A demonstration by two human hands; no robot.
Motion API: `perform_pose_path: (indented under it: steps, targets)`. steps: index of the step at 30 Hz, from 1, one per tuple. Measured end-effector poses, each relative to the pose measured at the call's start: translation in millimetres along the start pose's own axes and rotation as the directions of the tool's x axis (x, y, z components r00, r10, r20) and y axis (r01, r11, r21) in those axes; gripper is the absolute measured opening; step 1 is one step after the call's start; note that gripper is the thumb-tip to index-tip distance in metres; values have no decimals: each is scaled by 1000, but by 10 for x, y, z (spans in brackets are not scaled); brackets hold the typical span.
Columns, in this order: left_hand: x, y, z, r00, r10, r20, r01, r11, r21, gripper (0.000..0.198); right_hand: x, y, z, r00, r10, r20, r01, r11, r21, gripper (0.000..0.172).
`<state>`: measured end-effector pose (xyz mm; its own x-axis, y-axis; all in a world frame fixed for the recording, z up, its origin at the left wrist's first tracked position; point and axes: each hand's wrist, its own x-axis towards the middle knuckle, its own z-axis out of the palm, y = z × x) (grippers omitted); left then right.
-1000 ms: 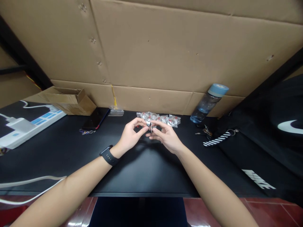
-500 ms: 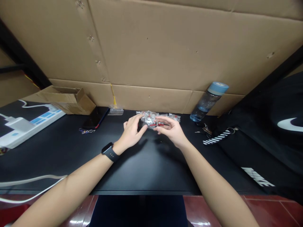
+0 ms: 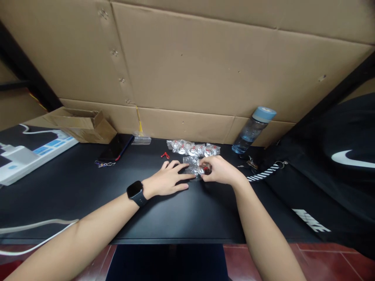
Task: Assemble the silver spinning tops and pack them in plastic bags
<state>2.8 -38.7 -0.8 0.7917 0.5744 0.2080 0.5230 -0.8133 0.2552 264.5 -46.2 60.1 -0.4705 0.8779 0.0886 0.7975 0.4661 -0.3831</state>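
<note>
My left hand [image 3: 170, 180] lies with its fingers spread, the fingertips on the edge of a clear plastic bag [image 3: 191, 163] that rests flat on the table. On the bag's other side, my right hand [image 3: 218, 169] is closed around a round silvery piece with red on it [image 3: 201, 170]. Its exact kind is unclear, and the fingers cover part of it. Just beyond the hands, several similar round silvery pieces in clear wrappers [image 3: 191, 149] sit in a row. A small red forked thing [image 3: 165, 155] lies past my left fingertips.
At the left are a power strip [image 3: 41, 153], an open cardboard box [image 3: 84, 127] and a phone [image 3: 117, 147] with a keychain beside it. A water bottle [image 3: 253, 130] stands at the back right. Keys with a striped strap [image 3: 265, 172] lie near a black bag [image 3: 310, 183].
Both hands have come back toward me from the row of wrapped pieces. My left hand has flattened onto the bag. The row and the red forked thing now show in full.
</note>
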Motion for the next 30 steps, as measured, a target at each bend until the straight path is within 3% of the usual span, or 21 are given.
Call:
perform_pose_path:
  steps: [4, 9, 17, 22, 30]
  targets:
    - [-23, 74, -22, 1000, -16, 0, 16, 996, 83, 47, -24, 2, 49, 991, 29, 132, -27, 999, -18, 26]
    - [-49, 157, -35, 999, -23, 33, 18, 992, 125, 46, -47, 43, 115, 984, 61, 166, -48, 995, -82, 26]
    - [-80, 173, -8, 999, -28, 46, 21, 990, 140, 50, 53, 1, 238, 999, -11, 34, 10, 1000, 24, 9]
    - [-84, 178, -7, 999, -20, 32, 16, 993, 117, 49, 85, 1, 291, 994, -111, 19, 108, 987, 117, 25]
    - [-114, 192, -28, 999, -41, 33, 39, 997, 68, 44, 214, -48, 502, 975, 3, -223, -43, 984, -173, 24]
